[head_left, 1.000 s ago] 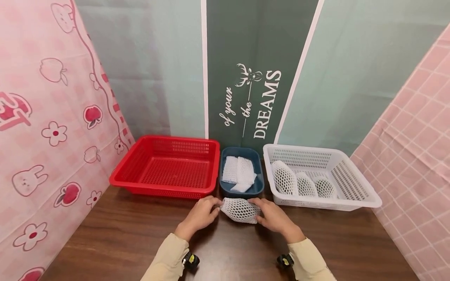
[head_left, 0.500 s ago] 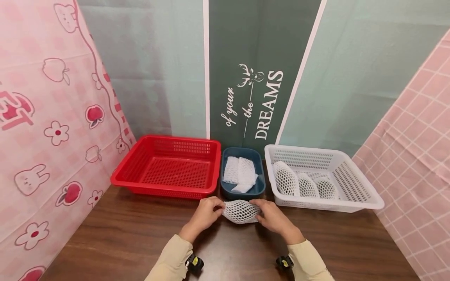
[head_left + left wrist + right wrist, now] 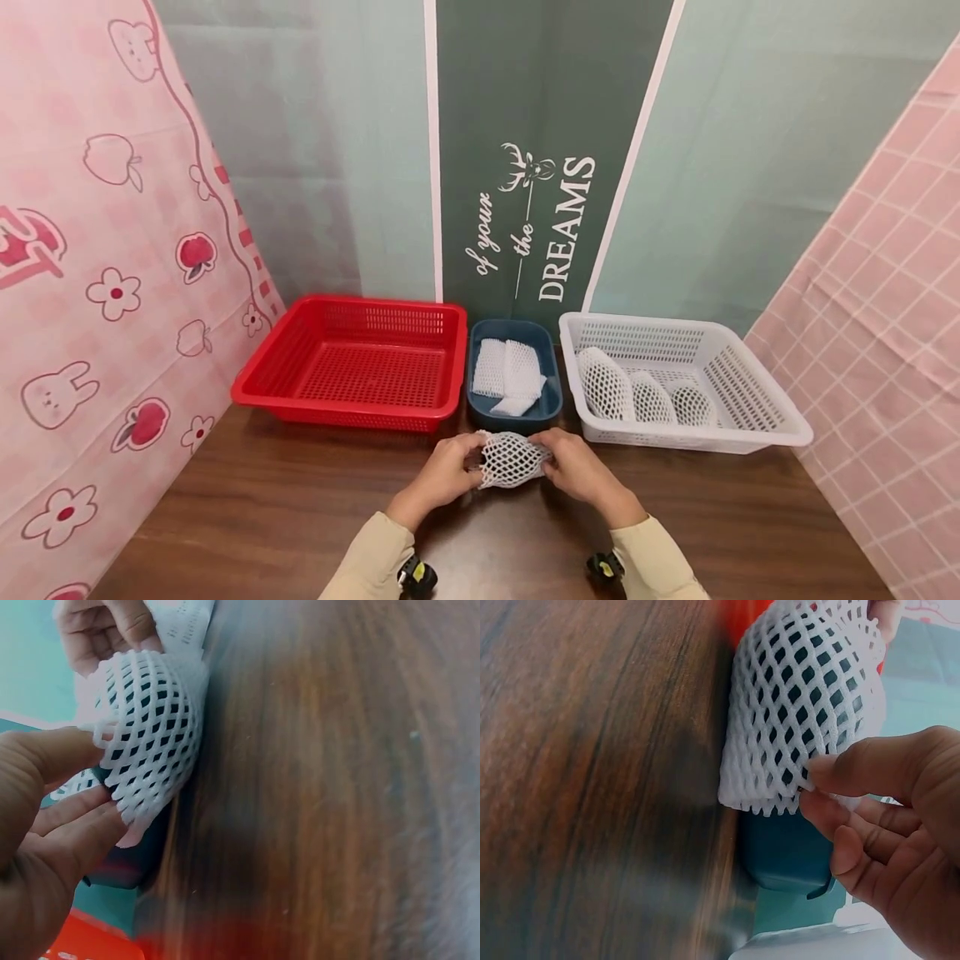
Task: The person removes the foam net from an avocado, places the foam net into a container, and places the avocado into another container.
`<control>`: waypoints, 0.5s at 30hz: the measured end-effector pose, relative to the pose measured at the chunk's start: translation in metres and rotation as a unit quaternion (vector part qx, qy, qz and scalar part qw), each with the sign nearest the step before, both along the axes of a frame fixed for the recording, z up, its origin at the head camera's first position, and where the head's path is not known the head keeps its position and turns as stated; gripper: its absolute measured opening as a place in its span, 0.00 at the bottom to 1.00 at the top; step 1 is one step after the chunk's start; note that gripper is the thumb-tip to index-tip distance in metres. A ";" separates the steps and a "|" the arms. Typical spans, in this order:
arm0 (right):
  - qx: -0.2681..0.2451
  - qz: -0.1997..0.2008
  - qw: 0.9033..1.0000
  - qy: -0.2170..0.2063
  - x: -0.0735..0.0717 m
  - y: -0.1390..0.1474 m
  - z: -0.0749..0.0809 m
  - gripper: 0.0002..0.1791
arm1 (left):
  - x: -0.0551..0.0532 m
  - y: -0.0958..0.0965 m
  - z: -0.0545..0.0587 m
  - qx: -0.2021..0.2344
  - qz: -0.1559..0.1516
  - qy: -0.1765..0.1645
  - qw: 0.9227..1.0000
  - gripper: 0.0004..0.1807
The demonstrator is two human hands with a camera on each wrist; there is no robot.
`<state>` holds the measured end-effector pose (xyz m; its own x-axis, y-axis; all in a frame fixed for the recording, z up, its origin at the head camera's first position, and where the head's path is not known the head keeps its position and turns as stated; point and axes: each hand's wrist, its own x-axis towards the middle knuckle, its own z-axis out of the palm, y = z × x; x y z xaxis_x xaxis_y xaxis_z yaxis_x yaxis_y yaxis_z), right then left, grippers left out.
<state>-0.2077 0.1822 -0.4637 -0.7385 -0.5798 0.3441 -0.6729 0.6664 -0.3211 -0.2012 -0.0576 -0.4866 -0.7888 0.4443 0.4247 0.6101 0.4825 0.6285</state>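
A white foam fruit net point(image 3: 513, 460) hangs between the two hands, just above the table in front of the blue bin. Its rounded middle bulges. Dark colour shows through the mesh, but what lies inside is hard to make out. My left hand point(image 3: 448, 472) holds the net's left end, thumb and fingers spread around its open edge in the left wrist view. On the other side, my right hand point(image 3: 573, 464) pinches the right edge between thumb and index finger point(image 3: 825, 814). Several flat white foam nets point(image 3: 512, 371) lie in the small blue bin point(image 3: 555, 400).
On the left stands a red perforated basket point(image 3: 352, 414). A white perforated basket point(image 3: 750, 408) on the right contains 3 net-wrapped items point(image 3: 603, 387). Both flank the blue bin, in front of a fabric backdrop point(image 3: 360, 167). Brown wooden table point(image 3: 262, 508) runs toward me.
My left hand has shifted right and its fingers have gone from pinching the net's tip to spreading around its end. The net now looks shorter and rounder. My right hand has barely moved.
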 end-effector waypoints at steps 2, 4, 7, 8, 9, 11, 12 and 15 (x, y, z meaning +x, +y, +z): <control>-0.005 0.003 1.000 0.007 0.000 0.000 -0.001 0.19 | 0.001 0.001 -0.002 0.008 -0.002 -0.002 1.000 0.22; -0.009 0.005 1.000 0.012 0.000 -0.001 -0.001 0.19 | 0.001 0.003 -0.004 0.013 0.001 -0.006 1.000 0.22; -0.013 0.007 1.000 0.017 0.000 -0.001 0.000 0.19 | 0.001 0.005 -0.005 0.015 0.009 -0.011 1.000 0.23; -0.013 0.008 1.000 0.019 0.000 -0.001 0.000 0.19 | 0.001 0.006 -0.005 0.014 0.010 -0.014 1.000 0.24; -0.014 0.008 1.000 0.020 0.001 -0.001 0.001 0.19 | 0.001 0.006 -0.005 0.014 0.010 -0.016 1.000 0.24; -0.012 0.009 1.000 0.021 0.001 -0.001 0.001 0.19 | 0.001 0.008 -0.005 0.014 0.010 -0.015 1.000 0.25; -0.011 0.008 1.000 0.021 0.001 -0.001 0.002 0.19 | 0.001 0.008 -0.005 0.014 0.008 -0.015 1.000 0.25; -0.008 0.007 1.000 0.018 0.001 -0.001 0.002 0.18 | 0.001 0.010 -0.006 0.010 0.006 -0.013 1.000 0.27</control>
